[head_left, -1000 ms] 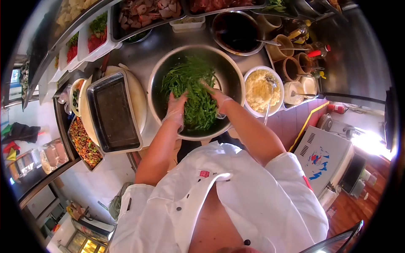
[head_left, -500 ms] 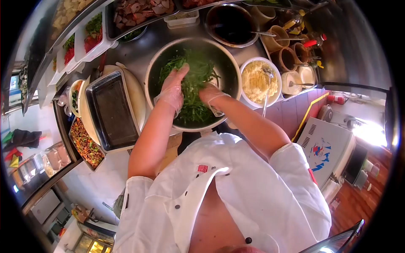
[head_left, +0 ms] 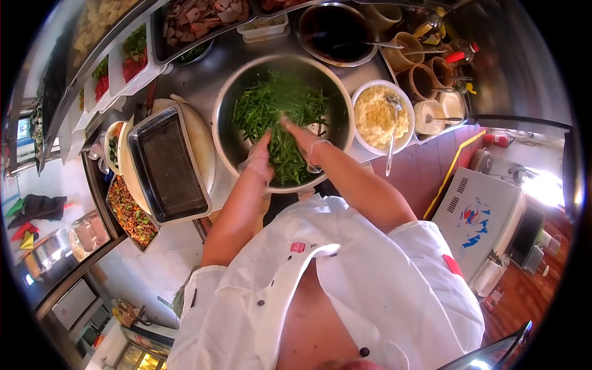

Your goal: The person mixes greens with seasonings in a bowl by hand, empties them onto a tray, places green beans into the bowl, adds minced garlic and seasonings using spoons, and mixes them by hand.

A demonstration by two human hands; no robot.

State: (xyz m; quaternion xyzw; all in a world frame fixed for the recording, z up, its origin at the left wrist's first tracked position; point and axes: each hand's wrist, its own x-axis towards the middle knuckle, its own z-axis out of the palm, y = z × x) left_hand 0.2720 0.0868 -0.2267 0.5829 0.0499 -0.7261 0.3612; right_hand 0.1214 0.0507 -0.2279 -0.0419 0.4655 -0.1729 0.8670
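Observation:
A wide steel bowl (head_left: 223, 102) holds a loose heap of long cut green vegetables (head_left: 271, 105). Both my hands wear thin clear plastic gloves. At the near left of the heap, my left hand (head_left: 259, 156) cups the greens from the side, its thumb uppermost and most of its fingers buried. My right hand (head_left: 302, 139) presses in from the other side, its thumb across the top and its remaining fingers mostly hidden. A bunch of greens lies between the two hands, inside the bowl.
Left of the bowl, a dark rectangular tray (head_left: 169, 163) rests on a round board (head_left: 206, 142). A white bowl of minced pale food (head_left: 370, 111) with a spoon stands right. Behind are a bowl of dark liquid (head_left: 336, 37), seasoning pots (head_left: 419, 80) and a tray of sliced meat (head_left: 203, 18).
My left hand has moved down toward the bowl's near side. My right hand has come up out of the greens and shows more. The heap has shifted and spread toward the far side.

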